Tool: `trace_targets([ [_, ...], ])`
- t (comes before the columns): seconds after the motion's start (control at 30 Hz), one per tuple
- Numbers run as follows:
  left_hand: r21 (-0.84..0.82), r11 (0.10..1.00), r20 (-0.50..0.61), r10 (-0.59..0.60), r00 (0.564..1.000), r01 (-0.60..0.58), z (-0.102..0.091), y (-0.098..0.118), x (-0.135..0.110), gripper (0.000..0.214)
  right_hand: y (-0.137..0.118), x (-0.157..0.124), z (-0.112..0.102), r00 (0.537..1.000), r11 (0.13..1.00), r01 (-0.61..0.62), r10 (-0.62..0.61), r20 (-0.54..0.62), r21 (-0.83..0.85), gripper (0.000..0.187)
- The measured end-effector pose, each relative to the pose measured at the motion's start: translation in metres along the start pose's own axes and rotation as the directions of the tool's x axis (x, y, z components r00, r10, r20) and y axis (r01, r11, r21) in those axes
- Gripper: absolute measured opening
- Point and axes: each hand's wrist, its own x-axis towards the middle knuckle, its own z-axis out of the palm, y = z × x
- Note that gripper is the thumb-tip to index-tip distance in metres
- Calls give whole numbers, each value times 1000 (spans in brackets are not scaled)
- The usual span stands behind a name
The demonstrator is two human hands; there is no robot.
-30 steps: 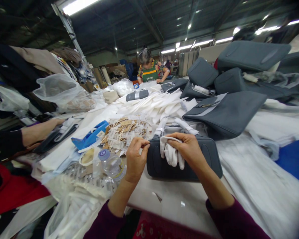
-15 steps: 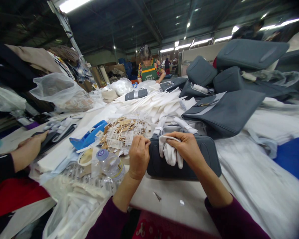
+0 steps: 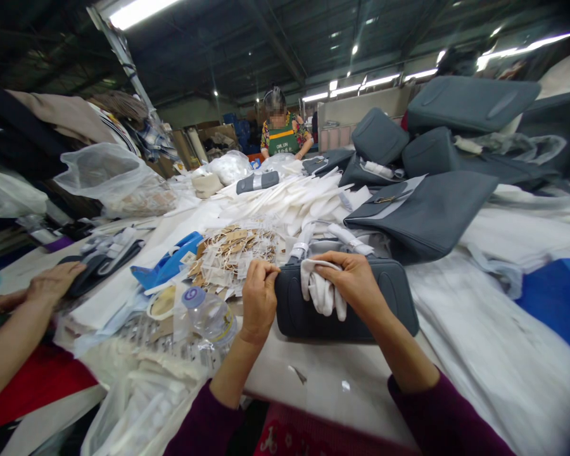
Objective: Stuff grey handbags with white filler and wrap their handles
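A dark grey handbag lies on the white table in front of me, its two handles wrapped in white padding. At the bag's upper left corner, my left hand is closed, thumb and fingers pinched on the edge. My right hand grips a bunched white cloth with finger-like ends, held against the bag's top edge and front side. Part of the bag's front is hidden behind the cloth and my right hand.
Left of the bag are a heap of tags, a plastic bottle and a blue object. More grey bags are piled at right. A co-worker's hand is at far left; another person stands across the table.
The view shifts slightly. My hands stay nearly in place at the bag, the cloth still in my right hand. At left, the co-worker's arms have moved, and a second forearm shows.
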Motion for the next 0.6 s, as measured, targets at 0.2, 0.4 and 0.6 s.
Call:
trace_targets([
  [0.2, 8, 998, -28, 55, 998, -55, 0, -1, -2, 10, 1, 0, 0, 1000, 1000, -5, 5, 2, 4, 18],
  [0.4, 90, 982, -29, 170, 985, -167, 6, -2, -5, 9, 0, 0, 0, 1000, 1000, -4, 4, -3, 5, 18],
  [0.6, 190, 967, 30, 168, 985, -171, 9, 2, -2, 13, 3, 2, 1, 1000, 1000, 9, -9, -3, 1, 16],
])
